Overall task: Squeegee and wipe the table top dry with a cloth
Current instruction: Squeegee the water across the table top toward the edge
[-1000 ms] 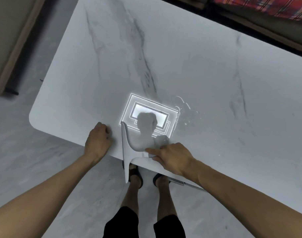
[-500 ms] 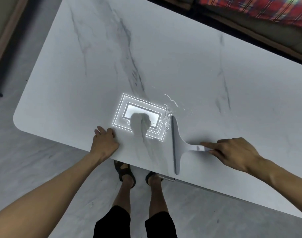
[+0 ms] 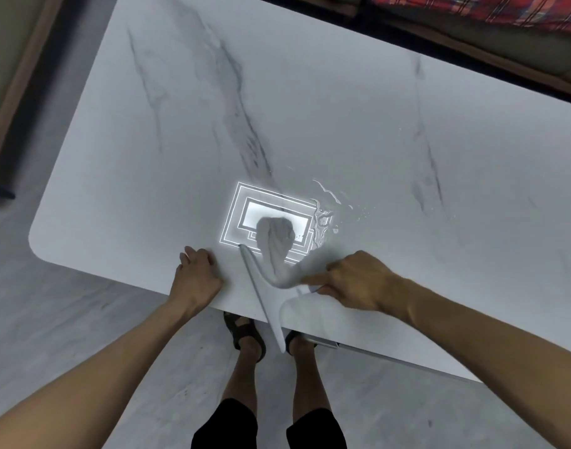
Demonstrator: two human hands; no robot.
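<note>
White marble table top (image 3: 342,108), water (image 3: 323,218) pooling near its front edge.
My right hand (image 3: 358,280) is gripping the squeegee (image 3: 264,306) handle, blade overhanging the edge; my left hand (image 3: 196,277) is pressing flat, fingers loosely curled.

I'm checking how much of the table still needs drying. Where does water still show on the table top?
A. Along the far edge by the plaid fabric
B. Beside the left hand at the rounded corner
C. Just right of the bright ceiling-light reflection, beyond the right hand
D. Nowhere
C: glistening water streaks and droplets sit right of the light reflection, beyond the right hand holding the squeegee.
</note>
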